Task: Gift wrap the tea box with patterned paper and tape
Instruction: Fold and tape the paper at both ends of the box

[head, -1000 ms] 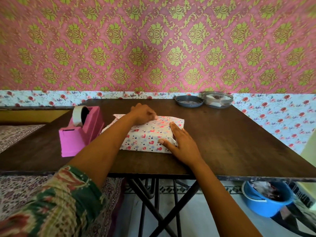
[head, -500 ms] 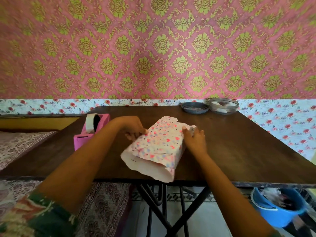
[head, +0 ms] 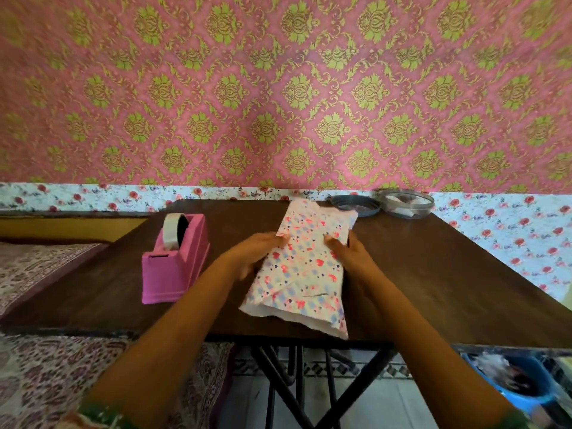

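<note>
**Parcel ends left to close**

The wrapped tea box (head: pixel 305 267) lies lengthwise near the front edge of the desk (head: pixel 433 274), and its near end gapes unfolded. Both hands hold its long sides. The right hand (head: pixel 346 255) has its thumb on top, while the left hand (head: pixel 257 255) is blurred and probably pinching. Next, that end needs folding flat and taping from the pink dispenser (head: pixel 175 261) nearby. The paper hides the box itself, and the far end is unclear.

Tea box wholly under patterned paper (head: pixel 301 267) (bucket (head: pixel 532 404) blurred, cropped)
</note>
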`<action>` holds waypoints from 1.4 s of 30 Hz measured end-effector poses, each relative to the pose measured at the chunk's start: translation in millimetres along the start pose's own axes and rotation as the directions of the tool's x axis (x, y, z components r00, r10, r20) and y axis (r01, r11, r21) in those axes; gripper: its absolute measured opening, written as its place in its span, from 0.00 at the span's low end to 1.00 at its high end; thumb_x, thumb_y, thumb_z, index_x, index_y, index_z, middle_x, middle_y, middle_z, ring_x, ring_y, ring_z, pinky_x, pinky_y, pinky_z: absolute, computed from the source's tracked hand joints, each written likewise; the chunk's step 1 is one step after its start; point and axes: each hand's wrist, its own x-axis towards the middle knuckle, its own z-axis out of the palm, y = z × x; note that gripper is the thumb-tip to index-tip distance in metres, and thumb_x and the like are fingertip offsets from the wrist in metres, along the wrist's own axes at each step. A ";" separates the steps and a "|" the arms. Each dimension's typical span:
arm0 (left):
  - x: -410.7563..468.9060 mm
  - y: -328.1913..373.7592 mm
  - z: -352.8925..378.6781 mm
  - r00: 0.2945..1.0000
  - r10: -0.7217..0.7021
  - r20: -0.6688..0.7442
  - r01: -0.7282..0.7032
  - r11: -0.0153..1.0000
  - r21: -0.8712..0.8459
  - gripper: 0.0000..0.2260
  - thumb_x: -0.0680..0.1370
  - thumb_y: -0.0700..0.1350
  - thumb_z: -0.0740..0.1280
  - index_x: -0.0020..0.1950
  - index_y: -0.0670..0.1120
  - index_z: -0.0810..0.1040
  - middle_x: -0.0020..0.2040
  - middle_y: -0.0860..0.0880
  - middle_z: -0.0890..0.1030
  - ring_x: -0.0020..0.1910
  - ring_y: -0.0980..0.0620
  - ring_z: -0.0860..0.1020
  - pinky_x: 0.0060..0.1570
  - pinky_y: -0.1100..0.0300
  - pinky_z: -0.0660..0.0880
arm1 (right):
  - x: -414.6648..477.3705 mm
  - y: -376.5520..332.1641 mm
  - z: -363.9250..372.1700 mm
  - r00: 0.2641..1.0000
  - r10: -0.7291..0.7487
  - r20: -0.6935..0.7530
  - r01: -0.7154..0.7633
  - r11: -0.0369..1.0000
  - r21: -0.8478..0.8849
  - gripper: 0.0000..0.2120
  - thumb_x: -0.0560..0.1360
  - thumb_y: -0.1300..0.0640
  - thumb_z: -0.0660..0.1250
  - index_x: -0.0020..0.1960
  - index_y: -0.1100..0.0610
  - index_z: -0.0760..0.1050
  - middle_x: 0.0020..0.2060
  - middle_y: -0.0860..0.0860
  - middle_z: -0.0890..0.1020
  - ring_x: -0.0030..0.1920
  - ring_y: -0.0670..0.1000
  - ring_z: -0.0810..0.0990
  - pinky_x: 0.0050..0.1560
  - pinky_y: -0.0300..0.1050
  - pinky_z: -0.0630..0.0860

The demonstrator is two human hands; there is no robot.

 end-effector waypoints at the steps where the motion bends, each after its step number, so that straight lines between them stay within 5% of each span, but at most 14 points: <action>1: -3.0 0.2 -0.7 0.997 0.079 -0.001 -0.079 0.991 -0.107 0.13 0.79 0.48 0.62 0.63 0.49 0.70 0.63 0.45 0.75 0.52 0.50 0.76 0.55 0.54 0.69 | -1.6 -7.5 1.7 0.995 -0.096 -0.006 0.096 0.995 0.003 0.29 0.76 0.53 0.64 0.73 0.52 0.56 0.66 0.54 0.72 0.62 0.56 0.75 0.62 0.57 0.73; 4: -10.3 -1.1 -6.9 0.946 0.313 -0.081 -0.323 0.903 -0.284 0.17 0.78 0.41 0.62 0.67 0.50 0.69 0.56 0.50 0.77 0.52 0.53 0.76 0.49 0.58 0.73 | -8.0 -38.4 7.8 0.963 -0.270 -0.010 0.270 0.958 0.093 0.29 0.76 0.62 0.64 0.71 0.49 0.54 0.65 0.53 0.69 0.62 0.57 0.74 0.60 0.59 0.74; 8: -16.5 -10.5 -19.7 0.826 0.522 -0.212 -0.563 0.777 -0.282 0.23 0.73 0.38 0.70 0.64 0.56 0.69 0.60 0.53 0.77 0.62 0.51 0.74 0.60 0.51 0.72 | -16.7 -61.2 9.5 0.923 -0.384 0.019 0.377 0.914 0.149 0.31 0.76 0.66 0.64 0.70 0.53 0.51 0.58 0.50 0.71 0.55 0.53 0.77 0.51 0.54 0.80; 11: -25.6 -12.6 -24.0 0.791 0.576 -0.205 -0.611 0.761 -0.219 0.23 0.70 0.39 0.73 0.60 0.57 0.71 0.63 0.54 0.75 0.63 0.53 0.74 0.60 0.51 0.73 | -27.5 -63.0 13.7 0.927 -0.375 0.032 0.362 0.912 0.192 0.26 0.76 0.65 0.63 0.66 0.51 0.53 0.58 0.52 0.73 0.53 0.51 0.79 0.44 0.44 0.82; 14: -38.7 -4.1 -25.0 0.739 0.641 -0.207 -0.671 0.729 -0.135 0.20 0.70 0.40 0.72 0.57 0.53 0.71 0.63 0.52 0.74 0.62 0.53 0.74 0.55 0.58 0.75 | -39.5 -57.8 19.9 0.933 -0.361 -0.010 0.353 0.908 0.227 0.33 0.71 0.60 0.72 0.66 0.49 0.55 0.59 0.52 0.73 0.54 0.51 0.79 0.41 0.40 0.81; 20: -61.4 8.8 -14.9 0.667 0.736 -0.114 -0.718 0.676 0.165 0.22 0.72 0.55 0.68 0.62 0.62 0.63 0.59 0.65 0.73 0.56 0.70 0.74 0.52 0.70 0.74 | -53.8 -38.0 27.4 0.916 -0.398 0.052 0.373 0.893 0.252 0.30 0.63 0.53 0.74 0.62 0.43 0.66 0.59 0.48 0.78 0.56 0.51 0.80 0.49 0.47 0.81; 25: -63.9 -5.0 -15.5 0.647 0.750 -0.136 -0.717 0.659 0.226 0.34 0.69 0.66 0.64 0.72 0.55 0.61 0.66 0.59 0.72 0.65 0.60 0.72 0.64 0.49 0.71 | -69.0 -53.0 28.2 0.889 -0.455 0.047 0.447 0.886 0.121 0.39 0.65 0.45 0.74 0.69 0.38 0.55 0.66 0.44 0.70 0.63 0.48 0.75 0.52 0.43 0.79; 27: -67.1 -4.1 -15.7 0.633 0.764 -0.126 -0.715 0.639 0.285 0.34 0.70 0.66 0.63 0.72 0.54 0.62 0.66 0.61 0.71 0.64 0.62 0.71 0.65 0.50 0.71 | -72.8 -71.4 28.1 0.797 -0.601 -0.066 0.581 0.791 -0.191 0.38 0.68 0.38 0.69 0.69 0.34 0.50 0.71 0.38 0.59 0.71 0.45 0.62 0.67 0.48 0.67; 28: -67.4 -3.5 -15.6 0.632 0.765 -0.124 -0.712 0.637 0.296 0.33 0.71 0.65 0.62 0.72 0.54 0.62 0.66 0.61 0.71 0.64 0.63 0.71 0.64 0.51 0.71 | -71.7 -80.8 27.4 0.692 -0.720 -0.051 0.647 0.649 -0.400 0.36 0.69 0.36 0.65 0.71 0.37 0.51 0.71 0.37 0.57 0.73 0.44 0.57 0.70 0.48 0.60; 29: -68.2 -3.4 -15.4 0.633 0.764 -0.125 -0.709 0.637 0.301 0.31 0.71 0.64 0.62 0.72 0.54 0.62 0.65 0.62 0.72 0.64 0.64 0.72 0.64 0.51 0.72 | -69.7 -89.7 27.9 0.585 -0.810 0.030 0.681 0.471 -0.561 0.33 0.70 0.35 0.61 0.72 0.42 0.56 0.72 0.40 0.59 0.73 0.44 0.56 0.72 0.48 0.55; 31: -68.5 -3.0 -15.4 0.636 0.761 -0.133 -0.704 0.641 0.305 0.31 0.72 0.63 0.62 0.72 0.55 0.62 0.66 0.61 0.72 0.64 0.63 0.71 0.64 0.49 0.71 | -66.6 -105.7 31.5 0.517 -0.829 0.212 0.666 0.235 -0.708 0.27 0.72 0.36 0.57 0.65 0.49 0.71 0.67 0.47 0.71 0.72 0.49 0.61 0.72 0.51 0.54; 36: -69.7 -8.5 -19.3 0.564 0.795 -0.223 -0.681 0.601 0.419 0.34 0.70 0.64 0.63 0.73 0.60 0.56 0.72 0.58 0.66 0.70 0.58 0.65 0.68 0.50 0.67 | -73.6 -117.5 29.1 0.486 -0.838 0.249 0.702 0.204 -0.683 0.17 0.71 0.43 0.59 0.43 0.56 0.78 0.41 0.51 0.81 0.50 0.54 0.75 0.48 0.46 0.70; 40: -73.5 -20.0 -14.5 0.390 0.872 -0.295 -0.666 0.488 0.564 0.28 0.71 0.65 0.62 0.70 0.61 0.60 0.69 0.57 0.68 0.70 0.51 0.67 0.67 0.45 0.67 | -82.4 -109.8 24.4 0.442 -0.828 0.344 0.769 0.153 -0.620 0.14 0.74 0.47 0.60 0.43 0.56 0.77 0.39 0.49 0.80 0.46 0.49 0.74 0.47 0.46 0.70; 42: -74.0 -22.0 -11.6 0.369 0.892 -0.262 -0.685 0.451 0.572 0.26 0.74 0.62 0.61 0.70 0.60 0.61 0.69 0.58 0.68 0.71 0.53 0.66 0.68 0.45 0.66 | -87.8 -108.7 23.7 0.416 -0.827 0.378 0.789 0.121 -0.603 0.13 0.74 0.48 0.60 0.44 0.56 0.77 0.39 0.49 0.80 0.45 0.48 0.74 0.49 0.42 0.68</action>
